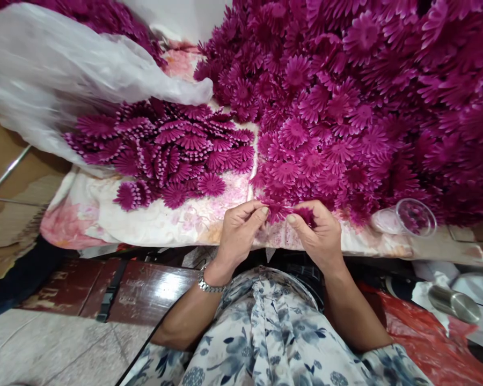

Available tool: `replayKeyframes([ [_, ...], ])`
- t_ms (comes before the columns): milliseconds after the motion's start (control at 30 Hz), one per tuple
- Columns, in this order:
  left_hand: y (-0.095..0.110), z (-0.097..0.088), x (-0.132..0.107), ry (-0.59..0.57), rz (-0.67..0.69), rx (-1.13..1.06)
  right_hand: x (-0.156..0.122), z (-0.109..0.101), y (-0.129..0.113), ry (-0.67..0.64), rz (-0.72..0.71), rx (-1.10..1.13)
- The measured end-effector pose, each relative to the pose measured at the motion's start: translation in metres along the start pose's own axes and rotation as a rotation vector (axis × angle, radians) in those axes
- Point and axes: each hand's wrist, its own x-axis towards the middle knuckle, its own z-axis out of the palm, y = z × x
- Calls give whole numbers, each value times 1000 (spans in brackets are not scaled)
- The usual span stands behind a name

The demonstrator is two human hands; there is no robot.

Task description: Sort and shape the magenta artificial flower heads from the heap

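Note:
My left hand [239,230] and my right hand [317,233] meet at the near edge of the table, both with fingers pinched on a magenta artificial flower [279,210] held between them. A watch sits on my left wrist. Just beyond my hands rises a large heap of assembled magenta flowers [346,96]. To the left lie stacked flat petal layers [169,150] in the same colour, spilling from a clear plastic bag [64,69].
A stained floral cloth [104,214] covers the table. A clear plastic cup [414,217] holding small dark pieces lies at the right edge. A metal flask [454,303] and red plastic [418,338] lie lower right. Cardboard [4,161] stands at the left.

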Motion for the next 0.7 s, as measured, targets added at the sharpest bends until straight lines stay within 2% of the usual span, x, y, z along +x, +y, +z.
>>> replayKeyframes([
  [167, 7, 8, -7, -87, 92, 169, 3, 1, 0, -137, 47, 138],
  [300, 7, 10, -8, -122, 109, 234, 1, 1, 7, -127, 69, 176],
  [400, 6, 10, -7, -128, 132, 299, 0, 0, 10, -112, 33, 176],
  [533, 6, 12, -8, -103, 188, 363, 0, 2, 9, -110, -29, 169],
  [700, 4, 13, -11, -62, 232, 404, -3, 5, 10, -72, -18, 108],
])
